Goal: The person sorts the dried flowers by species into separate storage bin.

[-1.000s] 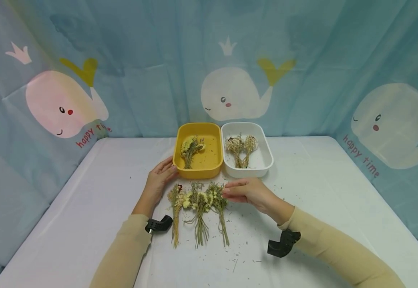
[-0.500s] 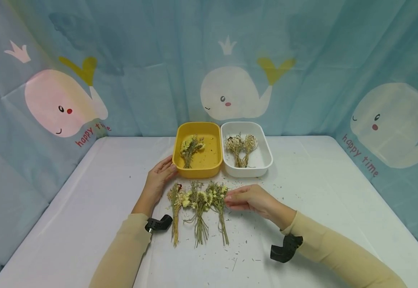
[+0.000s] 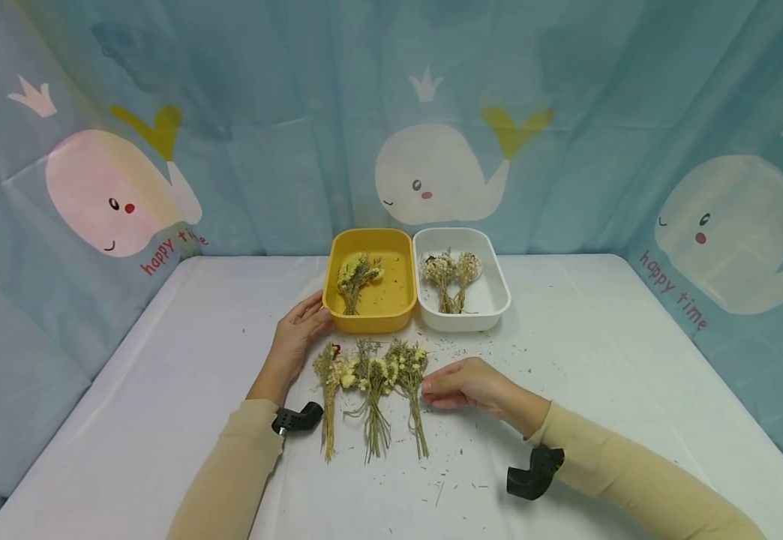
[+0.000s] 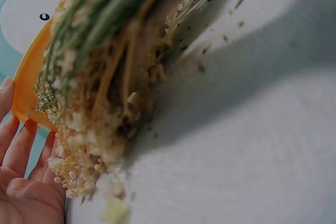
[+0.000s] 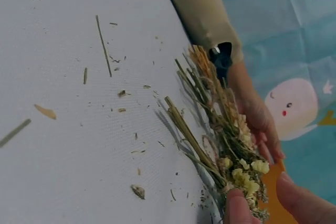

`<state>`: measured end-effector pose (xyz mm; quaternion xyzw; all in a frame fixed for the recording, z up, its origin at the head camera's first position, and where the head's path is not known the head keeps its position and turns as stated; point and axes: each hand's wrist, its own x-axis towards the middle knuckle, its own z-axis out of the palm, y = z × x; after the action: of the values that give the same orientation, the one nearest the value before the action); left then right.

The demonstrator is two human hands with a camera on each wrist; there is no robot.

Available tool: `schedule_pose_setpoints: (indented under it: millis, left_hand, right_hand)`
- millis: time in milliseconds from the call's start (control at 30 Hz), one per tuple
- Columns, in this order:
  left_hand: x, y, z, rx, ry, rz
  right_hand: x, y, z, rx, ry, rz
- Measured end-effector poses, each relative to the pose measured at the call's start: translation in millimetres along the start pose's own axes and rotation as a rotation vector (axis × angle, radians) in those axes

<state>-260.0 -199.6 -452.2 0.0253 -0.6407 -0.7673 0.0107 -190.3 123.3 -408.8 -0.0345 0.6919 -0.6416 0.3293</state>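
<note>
My left hand [image 3: 295, 341] rests its fingers against the left side of the yellow box [image 3: 371, 326]. Right of the bunches on the table, my right hand [image 3: 475, 386] has its fingertips beside the rightmost dried-flower bunch [image 3: 415, 412]. In the right wrist view, its thumb [image 5: 304, 198] and a finger [image 5: 237, 205] stand apart, with flower heads between them. Touch cannot be made out. A middle bunch with pale yellow blooms [image 3: 376, 390] and a straw-coloured bunch [image 3: 328, 397] lie to its left, stems toward me.
Inside the yellow box lies one yellow-flowered bunch [image 3: 358, 281]. The white box [image 3: 462, 322] stands right against it, holding beige bunches [image 3: 440, 274]. Bits of stem and petal litter the white table [image 3: 601, 360]. A blue whale-print curtain [image 3: 283, 172] hangs behind.
My right hand has come down the table toward me, from above the rightmost bunch's flower heads to beside them. My left hand and the bunches stay put.
</note>
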Motion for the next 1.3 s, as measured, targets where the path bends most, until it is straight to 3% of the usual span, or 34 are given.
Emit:
schedule_pose_setpoints:
  millis: [367, 967, 1300]
  left_hand:
    - [-0.6, 0.2, 0.9, -0.007, 0.012, -0.002]
    - [0.3, -0.2, 0.1, -0.020, 0.017, -0.007]
    - [0.5, -0.9, 0.3, -0.005, 0.006, -0.002]
  right_hand:
    - [6.4, 6, 4, 0.034, 0.017, 0.055]
    - [13.7, 7, 10, -0.022, 0.029, 0.089]
    - [12.5, 9, 19, 0.122, 0.018, 0.140]
